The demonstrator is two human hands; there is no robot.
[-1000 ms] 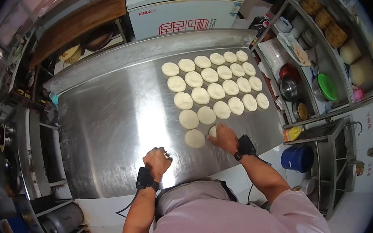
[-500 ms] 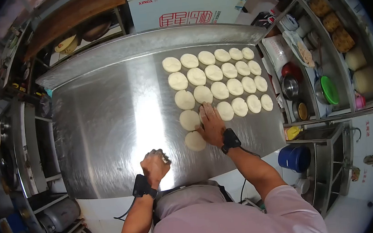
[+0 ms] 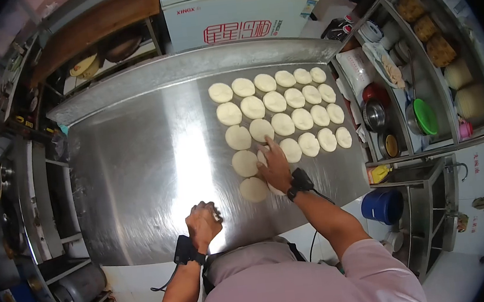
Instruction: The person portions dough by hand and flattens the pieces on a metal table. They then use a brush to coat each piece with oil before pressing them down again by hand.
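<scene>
Flat round dough discs lie in rows on the right half of the steel worktop. My right hand is over the lower-left part of these rows, fingers apart and stretched forward. It partly covers one dough disc, and another disc shows partly beside the wrist. Left of it sit two more discs, the lower one nearest my body. My left hand is closed in a fist near the front edge, with something small and pale at its thumb side; I cannot tell what it is.
A raised steel backsplash runs along the far edge, with a white freezer behind it. Shelves with bowls and a green lid stand at the right. A blue bucket is below them, and a gas cylinder is at lower left.
My right hand has drawn slightly back toward me, its fingers less flat, uncovering part of the disc beneath. The left hand stays closed in about the same place. The camera view has shifted slightly.
</scene>
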